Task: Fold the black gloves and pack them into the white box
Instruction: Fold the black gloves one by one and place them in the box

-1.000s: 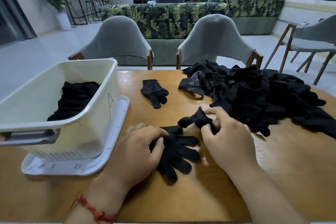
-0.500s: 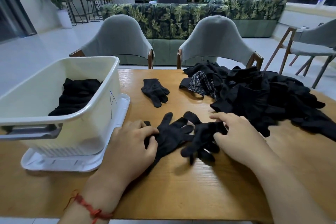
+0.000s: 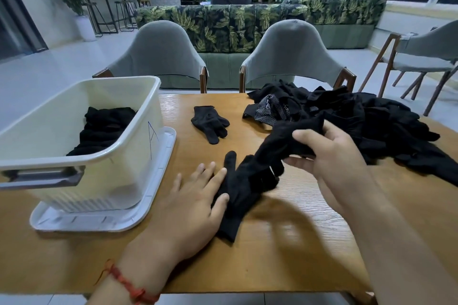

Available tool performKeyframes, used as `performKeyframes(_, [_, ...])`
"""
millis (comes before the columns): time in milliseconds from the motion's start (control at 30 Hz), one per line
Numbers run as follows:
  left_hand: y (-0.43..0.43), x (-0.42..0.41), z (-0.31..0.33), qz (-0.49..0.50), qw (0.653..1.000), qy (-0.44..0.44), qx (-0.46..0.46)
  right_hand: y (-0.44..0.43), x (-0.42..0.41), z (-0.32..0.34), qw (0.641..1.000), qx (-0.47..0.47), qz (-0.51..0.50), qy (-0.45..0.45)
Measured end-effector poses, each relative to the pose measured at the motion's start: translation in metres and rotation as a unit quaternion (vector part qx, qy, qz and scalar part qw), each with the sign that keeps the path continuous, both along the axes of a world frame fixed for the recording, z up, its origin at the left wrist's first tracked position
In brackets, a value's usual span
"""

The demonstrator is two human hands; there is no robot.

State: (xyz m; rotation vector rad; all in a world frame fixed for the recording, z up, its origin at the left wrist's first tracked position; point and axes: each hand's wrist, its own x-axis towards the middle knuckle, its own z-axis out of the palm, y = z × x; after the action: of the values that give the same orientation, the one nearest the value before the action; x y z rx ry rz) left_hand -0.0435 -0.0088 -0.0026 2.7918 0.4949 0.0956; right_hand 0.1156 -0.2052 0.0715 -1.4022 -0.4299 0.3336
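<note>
On the table (image 3: 285,262), left hand (image 3: 195,203) flat on one black glove (image 3: 239,205), right hand (image 3: 332,156) gripping second glove (image 3: 285,141) above it

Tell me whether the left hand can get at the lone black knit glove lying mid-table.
Probably yes. The left hand presses flat on a black glove, and only bare wooden table separates it from the lone black knit glove. The right hand, gripping another black glove, isn't in the way.
</note>
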Motion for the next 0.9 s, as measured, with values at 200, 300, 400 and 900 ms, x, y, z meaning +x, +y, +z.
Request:
performKeyframes(200, [-0.016, -0.003, 0.005, -0.012, 1.0, -0.014, -0.01, 0.016, 0.002, -0.014, 0.969, -0.054, -0.188, -0.149])
performKeyframes(300, [-0.016, -0.008, 0.008, -0.05, 0.999, -0.016, -0.01, 0.025, -0.011, -0.018, 0.952, -0.077, -0.126, -0.268])
performKeyframes(400, [-0.017, -0.007, 0.005, -0.047, 0.999, -0.019, 0.015, 0.03, -0.018, -0.029, 0.916, -0.175, 0.026, -0.361])
performKeyframes(900, [-0.014, -0.011, 0.005, -0.007, 0.997, -0.082, 0.003, 0.033, -0.028, -0.061, 0.82, -0.327, 0.143, -0.448])
